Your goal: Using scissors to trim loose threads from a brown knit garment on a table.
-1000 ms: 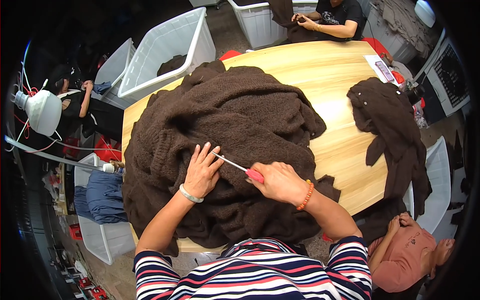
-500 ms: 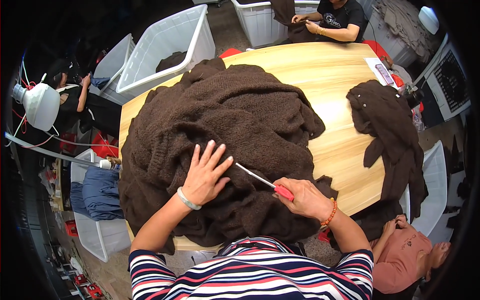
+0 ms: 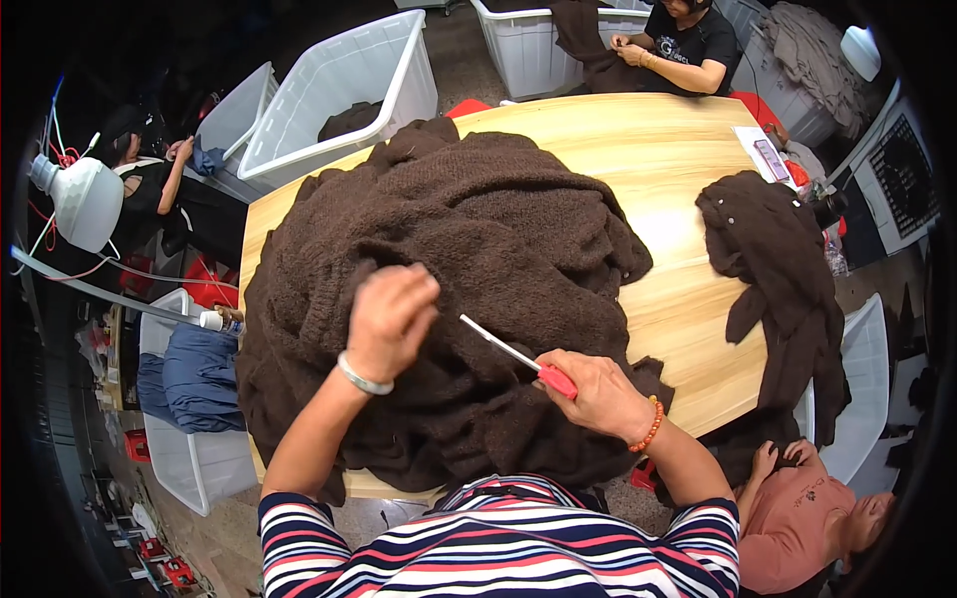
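Observation:
A big heap of dark brown knitwear [image 3: 488, 214] covers the left and middle of the table before me. Over its near part is my left hand [image 3: 389, 317], smeared by motion, with its fingers looking bent; whether they pinch any knit is hidden. My right hand [image 3: 606, 394] is closed round the red handle of a tool with a thin, straight metal shaft [image 3: 500, 341], shaped like a screwdriver. The shaft points up and left over the knitwear, its tip a short way right of my left hand.
Another brown knit garment [image 3: 763, 224] drapes over the right edge of the wooden table [image 3: 663, 199]. White bins [image 3: 344, 75] stand beyond the far edge and at both sides. A lamp [image 3: 88, 204] juts in at the left. Co-workers sit far right [image 3: 688, 50], left and near right.
My left hand has lifted from lying spread on the knitwear, and its fingers have drawn in. The right hand with the tool has shifted slightly left.

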### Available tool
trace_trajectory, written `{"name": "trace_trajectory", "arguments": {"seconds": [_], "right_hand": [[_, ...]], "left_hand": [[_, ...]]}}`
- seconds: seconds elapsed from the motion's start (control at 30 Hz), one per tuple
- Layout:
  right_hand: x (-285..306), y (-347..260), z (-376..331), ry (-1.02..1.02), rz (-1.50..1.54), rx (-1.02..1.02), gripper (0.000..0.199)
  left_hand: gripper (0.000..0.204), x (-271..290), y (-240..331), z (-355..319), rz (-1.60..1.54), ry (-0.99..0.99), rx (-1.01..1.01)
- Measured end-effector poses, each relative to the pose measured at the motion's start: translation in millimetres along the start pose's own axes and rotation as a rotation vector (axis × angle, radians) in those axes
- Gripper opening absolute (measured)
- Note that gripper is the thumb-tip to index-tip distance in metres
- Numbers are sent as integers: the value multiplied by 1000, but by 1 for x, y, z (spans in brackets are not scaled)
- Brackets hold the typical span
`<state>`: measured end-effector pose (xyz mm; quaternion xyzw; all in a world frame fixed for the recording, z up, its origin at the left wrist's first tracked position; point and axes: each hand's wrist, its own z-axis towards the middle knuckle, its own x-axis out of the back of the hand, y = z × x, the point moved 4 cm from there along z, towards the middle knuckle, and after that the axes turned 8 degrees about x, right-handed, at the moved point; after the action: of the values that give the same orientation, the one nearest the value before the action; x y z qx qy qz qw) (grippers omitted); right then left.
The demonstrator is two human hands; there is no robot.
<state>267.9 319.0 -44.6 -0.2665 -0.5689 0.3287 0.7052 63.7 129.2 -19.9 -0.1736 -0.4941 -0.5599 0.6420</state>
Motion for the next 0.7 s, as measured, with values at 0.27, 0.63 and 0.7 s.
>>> {"name": "trace_trajectory", "arguments": {"seconds": [0.27, 0.63, 0.7], "right_hand": [[3, 4, 6, -9, 16, -54, 21], [0, -3, 12, -105, -68, -119, 22], [-2, -9, 12, -138, -99, -130, 22]], "left_hand": [[44, 18, -52, 33, 103, -267, 373], [27, -24, -50, 43, 70, -392, 212], [16, -25, -56, 39, -173, -422, 460]]}}
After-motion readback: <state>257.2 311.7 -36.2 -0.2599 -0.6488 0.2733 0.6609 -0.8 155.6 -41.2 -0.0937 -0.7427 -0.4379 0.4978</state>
